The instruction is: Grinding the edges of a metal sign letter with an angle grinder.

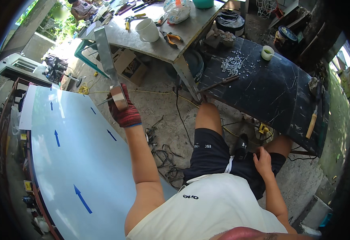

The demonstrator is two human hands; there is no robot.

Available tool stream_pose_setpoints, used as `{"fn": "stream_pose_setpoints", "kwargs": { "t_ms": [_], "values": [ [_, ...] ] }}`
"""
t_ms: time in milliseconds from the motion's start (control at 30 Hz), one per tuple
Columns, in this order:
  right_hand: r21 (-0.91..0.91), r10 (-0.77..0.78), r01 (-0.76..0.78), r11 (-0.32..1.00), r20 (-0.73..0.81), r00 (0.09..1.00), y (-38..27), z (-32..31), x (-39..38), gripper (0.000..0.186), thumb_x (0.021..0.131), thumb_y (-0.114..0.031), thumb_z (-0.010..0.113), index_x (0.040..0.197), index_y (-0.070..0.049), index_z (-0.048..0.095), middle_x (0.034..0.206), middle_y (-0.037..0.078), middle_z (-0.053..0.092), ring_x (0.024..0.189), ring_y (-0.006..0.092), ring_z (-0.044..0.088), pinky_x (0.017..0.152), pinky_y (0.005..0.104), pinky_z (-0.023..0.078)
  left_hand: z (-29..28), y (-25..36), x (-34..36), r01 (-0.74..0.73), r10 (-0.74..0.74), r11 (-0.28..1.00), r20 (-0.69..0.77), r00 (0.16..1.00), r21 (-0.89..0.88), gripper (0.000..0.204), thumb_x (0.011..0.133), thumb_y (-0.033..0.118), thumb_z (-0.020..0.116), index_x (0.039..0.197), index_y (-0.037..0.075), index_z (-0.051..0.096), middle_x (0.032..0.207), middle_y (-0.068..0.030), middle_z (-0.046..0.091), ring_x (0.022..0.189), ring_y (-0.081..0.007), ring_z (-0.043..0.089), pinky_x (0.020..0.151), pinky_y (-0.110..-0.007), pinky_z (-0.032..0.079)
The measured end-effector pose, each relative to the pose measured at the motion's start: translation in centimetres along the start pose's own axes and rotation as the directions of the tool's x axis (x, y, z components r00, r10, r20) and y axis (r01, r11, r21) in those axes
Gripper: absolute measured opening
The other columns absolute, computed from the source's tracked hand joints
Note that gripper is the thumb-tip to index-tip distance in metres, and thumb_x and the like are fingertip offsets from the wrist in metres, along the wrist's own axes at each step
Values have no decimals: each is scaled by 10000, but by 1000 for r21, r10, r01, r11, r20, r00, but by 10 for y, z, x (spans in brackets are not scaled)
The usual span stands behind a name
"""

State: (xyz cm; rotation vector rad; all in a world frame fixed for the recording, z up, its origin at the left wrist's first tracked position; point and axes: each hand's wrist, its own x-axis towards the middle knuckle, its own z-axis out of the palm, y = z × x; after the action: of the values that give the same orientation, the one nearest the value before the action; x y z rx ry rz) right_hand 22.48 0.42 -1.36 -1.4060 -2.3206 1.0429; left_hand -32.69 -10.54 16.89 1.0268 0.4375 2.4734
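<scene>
My left hand [125, 114], in a red and black knit glove, is raised over the floor beside the pale blue sheet. Its fingers are wrapped round a long bent strip of flat grey metal [106, 56], which rises up and away. Close to the glove, the strip's bent end catches a coppery light. A thin rod sticks out to the left of the glove; whether it belongs to the strip I cannot tell. Bare and holding nothing, my right hand [263, 161] rests on the dark shorts at my right thigh, fingers loosely apart.
A black bench [275, 92] before me bears small metal bits [234, 64], a cup [267, 53] and a wooden-handled tool [312, 125]. Orange-handled pliers [171, 39] and a white mug [147, 30] are on the far table. Cables [167, 158] tangle on the floor. Another person [83, 9] sits far left.
</scene>
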Motion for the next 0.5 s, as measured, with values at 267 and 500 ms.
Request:
{"fn": "stream_pose_setpoints", "kwargs": {
  "t_ms": [267, 500],
  "values": [
    [-200, -4, -2, 980, -27, 1000, 20, 1, -1, 307, 834, -78, 686, 1117, 8, 604, 961, 224, 665, 944, 425, 625, 902, 488, 474, -103, 7, 137, 36, 553, 593, -439, 708, 805, 207, 964, 159, 561, 982, 16, 709, 923, -127, 707, 746, -271, 694, 570, -362, 594],
    [-303, 15, -14, 953, 1, 1000, 20, 9, 4, 353, 816, -77, 692, 1152, -10, 606, 954, 215, 664, 948, 421, 625, 926, 491, 465, -125, -48, 208, 255, 551, 553, -578, 602, 793, 218, 954, 176, 578, 864, 48, 730, 916, -151, 708, 771, -287, 683, 615, -415, 592]
  ]
}}
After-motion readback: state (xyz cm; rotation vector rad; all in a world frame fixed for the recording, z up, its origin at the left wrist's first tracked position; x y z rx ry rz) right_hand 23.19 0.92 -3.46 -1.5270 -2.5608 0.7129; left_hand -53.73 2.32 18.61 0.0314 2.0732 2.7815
